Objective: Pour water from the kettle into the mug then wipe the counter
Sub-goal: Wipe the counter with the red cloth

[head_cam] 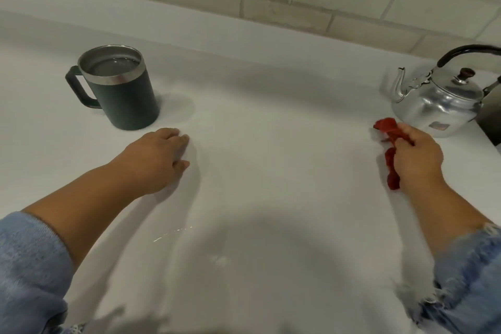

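Head view is showing the right hand (416, 156) gripping a bunched red cloth (390, 144), fingers curled round it so that one end is poking out ahead of the knuckles and the other is trailing back beside the wrist. Just beyond that hand the metal kettle (436, 102) is standing upright on the white counter (271, 157), spout pointing left, close to the cloth but not plainly touching it. Across the counter, the left hand (160, 156) is resting palm down with relaxed fingers, holding nothing, just in front of the dark mug (127, 97). The mug is sitting upright with water visible inside, so the pouring step is looking done and the wiping step is the one in hand. A few bright specks (173, 233), probably droplets, are lying nearer the body. The next move is likely calling for pressing the cloth flat and sweeping it across those wet spots.
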Demonstrator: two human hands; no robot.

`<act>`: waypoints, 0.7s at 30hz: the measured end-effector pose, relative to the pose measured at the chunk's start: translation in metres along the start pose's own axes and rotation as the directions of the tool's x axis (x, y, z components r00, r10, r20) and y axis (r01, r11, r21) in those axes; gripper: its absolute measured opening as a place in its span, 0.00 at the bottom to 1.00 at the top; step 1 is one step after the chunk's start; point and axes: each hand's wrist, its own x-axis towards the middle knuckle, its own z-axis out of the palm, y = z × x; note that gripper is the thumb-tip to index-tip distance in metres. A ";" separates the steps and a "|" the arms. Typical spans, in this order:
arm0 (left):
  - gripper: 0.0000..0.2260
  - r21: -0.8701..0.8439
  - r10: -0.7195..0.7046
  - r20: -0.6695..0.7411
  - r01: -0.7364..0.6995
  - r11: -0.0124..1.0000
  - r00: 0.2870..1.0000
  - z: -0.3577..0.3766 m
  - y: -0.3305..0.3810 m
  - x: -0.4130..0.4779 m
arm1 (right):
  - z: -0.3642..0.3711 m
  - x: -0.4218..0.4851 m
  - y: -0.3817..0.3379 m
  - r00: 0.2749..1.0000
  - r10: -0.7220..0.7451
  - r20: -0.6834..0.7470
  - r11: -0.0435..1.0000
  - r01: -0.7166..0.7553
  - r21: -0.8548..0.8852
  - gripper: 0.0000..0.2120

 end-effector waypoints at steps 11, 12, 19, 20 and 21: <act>0.28 -0.020 -0.018 -0.020 0.017 1.000 1.000 -0.004 0.001 0.002 | 0.097 0.018 -0.028 0.878 -0.360 0.316 0.861 0.443 -0.250 0.20; 0.28 -0.026 -0.017 -0.025 0.016 1.000 1.000 -0.004 0.001 0.001 | 0.110 0.004 -0.037 0.834 -0.413 0.367 0.849 0.498 -0.178 0.20; 0.29 -0.057 -0.020 -0.009 0.019 0.998 1.000 -0.004 -0.003 0.003 | 0.136 -0.023 -0.072 0.754 -0.344 0.559 0.938 0.293 0.183 0.22; 0.29 -0.057 -0.022 -0.007 0.021 0.998 1.000 -0.003 -0.004 0.003 | 0.133 -0.008 -0.075 0.802 -0.302 0.515 0.951 0.219 0.217 0.22; 0.29 -0.057 -0.020 -0.008 0.019 0.998 1.000 -0.002 -0.004 0.002 | 0.127 0.010 -0.077 0.853 -0.258 0.453 0.959 0.169 0.229 0.21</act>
